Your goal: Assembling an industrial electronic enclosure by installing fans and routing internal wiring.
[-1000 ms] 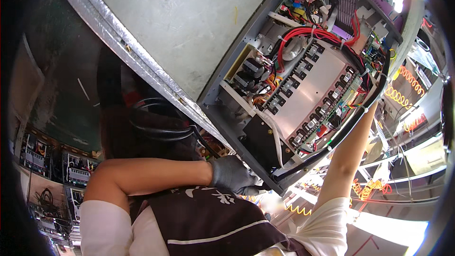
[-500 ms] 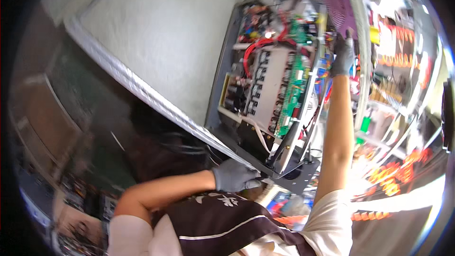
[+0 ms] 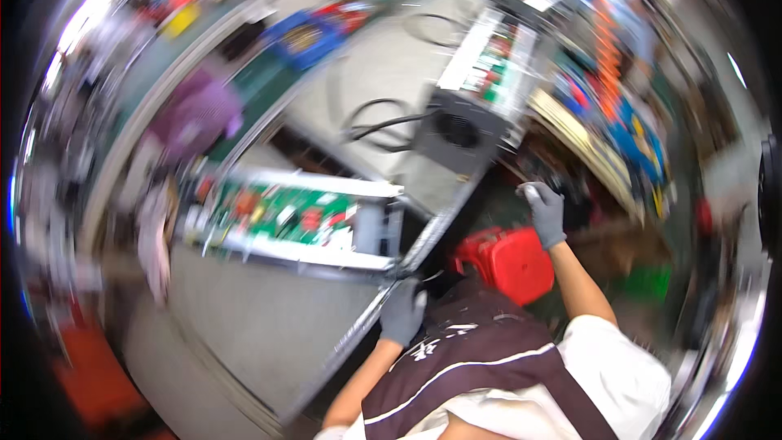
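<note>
An open metal chassis (image 3: 371,263) with a green circuit board (image 3: 314,216) inside lies on the grey worktop to the left, one corner at the table edge. My left hand (image 3: 402,314), in a grey glove, is at that corner, right by the table edge. Blur hides how its fingers lie and whether they grip the chassis. My right hand (image 3: 546,212), also gloved in grey, is in the air beyond the table edge, above a red plastic stool (image 3: 521,265). Its fingers are loosely bent and apart, with nothing visible in them.
A second unit with a dark fan panel (image 3: 456,132) stands farther along the bench, black cable (image 3: 379,124) looped beside it. Behind are a blue bin (image 3: 305,39) and a purple basket (image 3: 195,114). Cream-coloured boards (image 3: 586,147) stand at the right. Much is motion-blurred.
The view has swung round along the bench. My right hand has come away from the far side of a chassis and is now over the red stool. My left hand stays near a chassis corner.
</note>
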A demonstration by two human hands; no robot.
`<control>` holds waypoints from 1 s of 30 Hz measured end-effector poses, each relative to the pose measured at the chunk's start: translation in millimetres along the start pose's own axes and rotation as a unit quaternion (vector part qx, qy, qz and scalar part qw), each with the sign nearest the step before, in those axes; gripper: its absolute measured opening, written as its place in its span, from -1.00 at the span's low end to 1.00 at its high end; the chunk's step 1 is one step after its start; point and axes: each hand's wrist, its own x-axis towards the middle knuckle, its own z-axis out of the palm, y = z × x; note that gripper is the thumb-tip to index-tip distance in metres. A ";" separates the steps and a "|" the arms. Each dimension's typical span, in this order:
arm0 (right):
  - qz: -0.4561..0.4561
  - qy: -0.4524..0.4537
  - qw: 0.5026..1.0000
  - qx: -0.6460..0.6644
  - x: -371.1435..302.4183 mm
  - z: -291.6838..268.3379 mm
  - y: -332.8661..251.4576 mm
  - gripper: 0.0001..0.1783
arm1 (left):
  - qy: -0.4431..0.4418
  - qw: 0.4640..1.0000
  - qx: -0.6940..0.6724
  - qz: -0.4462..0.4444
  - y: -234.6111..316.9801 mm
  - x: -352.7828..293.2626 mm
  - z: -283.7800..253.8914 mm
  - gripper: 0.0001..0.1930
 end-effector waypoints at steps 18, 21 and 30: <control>0.161 0.300 0.918 -0.205 103.7 -251.0 298.4 -0.71 | -0.317 0.937 -0.018 -0.146 -35.9 22.3 70.6 -0.64; 0.246 0.268 0.896 -0.253 167.1 -290.9 330.4 -0.73 | -0.353 0.912 -0.046 -0.202 26.2 71.2 127.4 -0.64; 0.255 0.138 0.795 -0.534 227.0 -328.6 410.7 -0.49 | -0.324 0.944 0.053 0.015 190.2 255.1 239.6 -0.77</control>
